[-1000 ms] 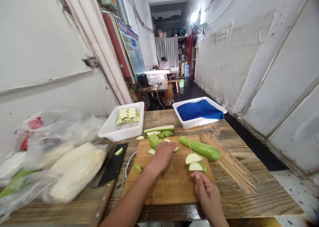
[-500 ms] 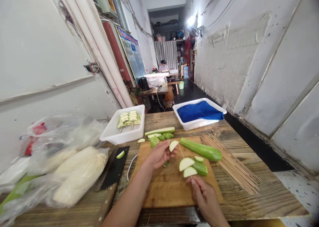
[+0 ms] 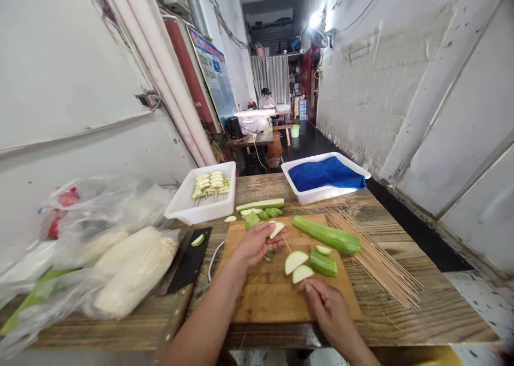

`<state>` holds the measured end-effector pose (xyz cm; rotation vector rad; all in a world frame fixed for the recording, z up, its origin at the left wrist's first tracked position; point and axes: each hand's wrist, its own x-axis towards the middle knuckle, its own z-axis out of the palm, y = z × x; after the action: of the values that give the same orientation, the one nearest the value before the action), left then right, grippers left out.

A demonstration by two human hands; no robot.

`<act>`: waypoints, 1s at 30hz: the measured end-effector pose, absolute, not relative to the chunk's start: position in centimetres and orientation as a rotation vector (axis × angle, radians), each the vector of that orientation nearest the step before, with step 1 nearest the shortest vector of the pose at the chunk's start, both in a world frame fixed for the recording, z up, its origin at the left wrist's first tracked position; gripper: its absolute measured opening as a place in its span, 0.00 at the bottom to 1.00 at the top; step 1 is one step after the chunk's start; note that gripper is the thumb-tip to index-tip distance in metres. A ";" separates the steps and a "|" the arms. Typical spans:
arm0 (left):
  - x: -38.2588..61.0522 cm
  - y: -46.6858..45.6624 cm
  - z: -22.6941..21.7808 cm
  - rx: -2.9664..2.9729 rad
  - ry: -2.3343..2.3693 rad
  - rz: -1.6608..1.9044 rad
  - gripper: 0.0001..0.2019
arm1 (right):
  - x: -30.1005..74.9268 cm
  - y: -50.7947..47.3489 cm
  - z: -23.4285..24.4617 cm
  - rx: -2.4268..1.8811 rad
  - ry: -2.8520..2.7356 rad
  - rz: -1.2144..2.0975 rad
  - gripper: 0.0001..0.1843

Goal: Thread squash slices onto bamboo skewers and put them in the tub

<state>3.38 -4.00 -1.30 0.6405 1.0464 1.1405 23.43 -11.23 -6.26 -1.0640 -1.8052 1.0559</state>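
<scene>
Knife (image 3: 190, 264): on the counter (image 3: 401, 232); a careless reach could meet its edge.
Left hand (image 3: 259, 244): pinches a zucchini slice (image 3: 275, 229) near the skewer's (image 3: 286, 243) tip; slipping could mean a prick.
Right hand (image 3: 327, 306): grips the skewer below two threaded slices (image 3: 296, 262), over the cutting board (image 3: 269, 304); twisting might split them.

We see a green zucchini (image 3: 327, 235), pale green-white slices (image 3: 296, 262) and a deep blue cloth (image 3: 326, 174). Our table (image 3: 436, 312) shows brown, dark-streaked grain, our trays (image 3: 201, 215) plain white

L & R forearms (image 3: 211, 312) bare, fingers (image 3: 316, 299) ditto.
</scene>
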 end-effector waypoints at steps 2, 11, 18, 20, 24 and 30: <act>3.3 -3.9 -1.5 0.563 1.016 1.129 0.08 | 23.4 -11.2 -6.3 -1.063 -1.804 1.080 0.16; 3.5 -3.8 -1.3 0.461 1.011 1.151 0.06 | 23.6 -11.3 -6.0 -1.065 -1.832 1.107 0.16; 3.4 -3.7 -1.5 0.457 0.999 1.146 0.06 | 23.6 -11.3 -6.0 -1.065 -1.820 1.097 0.17; 3.3 -3.7 -1.6 0.472 1.001 1.138 0.06 | 23.6 -11.3 -5.9 -1.071 -1.820 1.080 0.17; 3.5 -3.8 -1.7 0.499 1.017 1.100 0.06 | 23.5 -11.2 -5.7 -1.089 -1.833 1.065 0.17; 4.1 -4.1 -1.7 0.529 0.998 1.044 0.06 | 23.3 -11.2 -5.5 -1.097 -1.804 1.102 0.18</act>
<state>4.08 -4.15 -1.75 0.5287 0.9978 1.0438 23.33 -11.19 -5.48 -1.0968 -1.8039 1.1017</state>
